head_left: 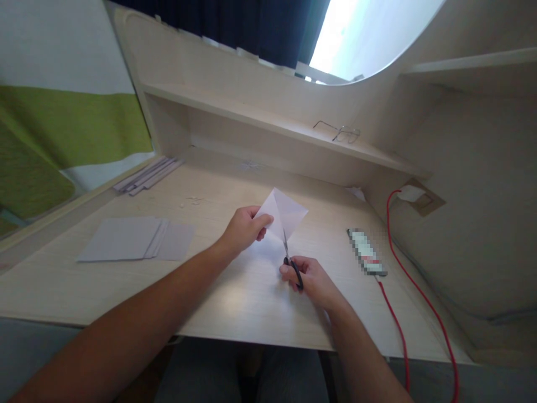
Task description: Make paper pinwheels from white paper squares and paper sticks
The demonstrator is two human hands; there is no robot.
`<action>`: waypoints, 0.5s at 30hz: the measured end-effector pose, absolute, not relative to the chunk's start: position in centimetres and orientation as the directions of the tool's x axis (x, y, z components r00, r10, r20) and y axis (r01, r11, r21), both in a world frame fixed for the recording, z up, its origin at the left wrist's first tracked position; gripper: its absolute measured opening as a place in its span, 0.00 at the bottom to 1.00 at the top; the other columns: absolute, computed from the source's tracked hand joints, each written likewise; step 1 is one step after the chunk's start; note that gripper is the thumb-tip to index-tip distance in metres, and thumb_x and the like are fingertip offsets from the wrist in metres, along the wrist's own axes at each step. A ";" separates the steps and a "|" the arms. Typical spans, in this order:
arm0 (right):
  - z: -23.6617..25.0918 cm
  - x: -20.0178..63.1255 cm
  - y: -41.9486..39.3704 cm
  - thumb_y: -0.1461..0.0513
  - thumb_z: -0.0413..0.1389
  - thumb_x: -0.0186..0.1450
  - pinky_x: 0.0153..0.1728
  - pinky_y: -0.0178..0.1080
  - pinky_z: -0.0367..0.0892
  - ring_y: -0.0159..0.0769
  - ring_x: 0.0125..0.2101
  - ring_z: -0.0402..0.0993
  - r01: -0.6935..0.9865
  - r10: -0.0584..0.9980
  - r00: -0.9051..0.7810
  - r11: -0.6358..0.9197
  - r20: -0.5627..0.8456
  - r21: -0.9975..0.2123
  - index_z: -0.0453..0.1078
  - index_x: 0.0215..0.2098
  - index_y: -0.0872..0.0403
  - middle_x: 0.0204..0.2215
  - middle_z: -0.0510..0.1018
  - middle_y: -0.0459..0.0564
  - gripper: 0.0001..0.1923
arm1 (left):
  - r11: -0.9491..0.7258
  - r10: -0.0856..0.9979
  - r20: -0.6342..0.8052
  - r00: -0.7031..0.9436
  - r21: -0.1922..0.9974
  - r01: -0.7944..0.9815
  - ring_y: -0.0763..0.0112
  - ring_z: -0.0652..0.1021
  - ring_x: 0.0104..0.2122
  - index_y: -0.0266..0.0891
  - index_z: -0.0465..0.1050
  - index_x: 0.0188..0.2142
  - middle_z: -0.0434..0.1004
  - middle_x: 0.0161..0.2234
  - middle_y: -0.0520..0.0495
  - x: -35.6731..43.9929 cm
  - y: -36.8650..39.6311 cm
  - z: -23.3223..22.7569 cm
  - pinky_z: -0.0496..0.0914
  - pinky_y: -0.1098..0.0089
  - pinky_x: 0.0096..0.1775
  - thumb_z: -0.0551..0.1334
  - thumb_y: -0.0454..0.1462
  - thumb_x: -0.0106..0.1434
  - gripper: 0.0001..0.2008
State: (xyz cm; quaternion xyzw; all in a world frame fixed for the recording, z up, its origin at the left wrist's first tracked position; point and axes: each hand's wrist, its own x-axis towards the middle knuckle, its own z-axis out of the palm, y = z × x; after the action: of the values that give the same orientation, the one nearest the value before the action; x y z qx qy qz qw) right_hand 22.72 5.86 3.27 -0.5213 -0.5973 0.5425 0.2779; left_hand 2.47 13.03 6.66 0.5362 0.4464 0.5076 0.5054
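**Cut into folded sheet just started**

Left hand [243,228] pinched the folded white paper [282,214] at its left corner and held it up off the desk [235,302], over the middle of the desktop. Right hand [311,279] was closed through the black handles of the scissors [289,253]; blades pointed up and met the paper's lower edge. Couldn't tell how wide the blades stood.

Progress, as I judged it: paper was already folded (crease visible across it), and the blades looked barely into the edge, so most of the cut remained. No offcuts visible near the hands.

A stack of sheets [134,239] lay well to the left, uncut as far as I could see. Paper strips [146,175] sat at the back left. Phone [366,252] on a red cable [419,291] lay to the right; glasses [339,132] were on the shelf.
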 end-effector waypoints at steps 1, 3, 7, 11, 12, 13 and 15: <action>3.2 22.7 5.9 0.49 0.63 0.61 0.25 0.36 0.53 0.29 0.21 0.59 0.318 0.924 -0.303 -0.131 -0.231 -0.939 0.70 0.27 0.55 0.18 0.67 0.41 0.19 | -0.091 0.992 0.093 0.087 0.995 -0.031 0.77 0.65 0.15 0.38 0.67 0.20 0.66 0.14 0.53 2.5 13.0 6.7 0.59 0.74 0.20 0.63 0.40 0.52 0.10; 3.1 22.7 5.9 0.49 0.63 0.61 0.25 0.36 0.53 0.29 0.21 0.59 0.316 0.925 -0.303 -0.131 -0.230 -0.940 0.70 0.27 0.55 0.19 0.67 0.41 0.19 | -0.090 0.992 0.092 0.089 0.996 -0.027 0.77 0.65 0.15 0.38 0.67 0.20 0.66 0.14 0.53 2.5 13.0 6.8 0.59 0.74 0.19 0.63 0.40 0.52 0.10; 3.0 22.7 6.0 0.48 0.63 0.62 0.25 0.36 0.53 0.29 0.21 0.59 0.333 0.926 -0.296 -0.132 -0.236 -0.934 0.71 0.27 0.55 0.19 0.67 0.41 0.19 | -0.082 0.992 0.085 0.092 0.996 -0.037 0.77 0.65 0.15 0.38 0.67 0.20 0.66 0.15 0.53 2.5 12.9 6.8 0.59 0.74 0.19 0.63 0.40 0.53 0.10; 3.1 22.8 6.0 0.48 0.63 0.61 0.24 0.36 0.54 0.29 0.20 0.59 0.338 0.924 -0.293 -0.139 -0.244 -0.931 0.71 0.27 0.55 0.18 0.67 0.41 0.19 | -0.087 0.992 0.090 0.086 0.995 -0.039 0.77 0.65 0.15 0.38 0.67 0.20 0.66 0.15 0.53 2.4 13.0 6.7 0.58 0.74 0.20 0.63 0.40 0.53 0.11; 3.1 22.8 6.0 0.48 0.63 0.61 0.24 0.36 0.54 0.29 0.20 0.59 0.338 0.924 -0.293 -0.140 -0.246 -0.931 0.71 0.27 0.55 0.18 0.67 0.41 0.19 | -0.090 0.992 0.094 0.084 0.995 -0.041 0.77 0.65 0.15 0.38 0.67 0.20 0.66 0.15 0.53 2.4 13.0 6.6 0.58 0.74 0.20 0.63 0.40 0.54 0.11; 3.2 22.8 6.0 0.48 0.63 0.61 0.24 0.36 0.53 0.29 0.20 0.59 0.337 0.924 -0.293 -0.142 -0.247 -0.931 0.71 0.27 0.55 0.18 0.67 0.41 0.19 | -0.092 0.992 0.095 0.082 0.995 -0.043 0.77 0.65 0.16 0.38 0.67 0.20 0.66 0.15 0.53 2.4 13.0 6.6 0.59 0.73 0.20 0.63 0.40 0.54 0.11; 3.2 22.9 5.9 0.48 0.63 0.61 0.24 0.36 0.54 0.29 0.20 0.59 0.337 0.925 -0.289 -0.143 -0.247 -0.931 0.71 0.27 0.55 0.18 0.67 0.41 0.19 | -0.090 0.992 0.093 0.081 0.995 -0.047 0.76 0.66 0.16 0.38 0.67 0.20 0.66 0.16 0.53 2.4 13.1 6.5 0.59 0.73 0.20 0.63 0.40 0.54 0.11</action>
State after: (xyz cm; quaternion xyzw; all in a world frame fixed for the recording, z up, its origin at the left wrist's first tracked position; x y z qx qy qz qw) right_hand 22.87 5.92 3.18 -0.5301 -0.5951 0.5389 0.2727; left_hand 2.41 13.06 6.52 0.5319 0.4444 0.5119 0.5076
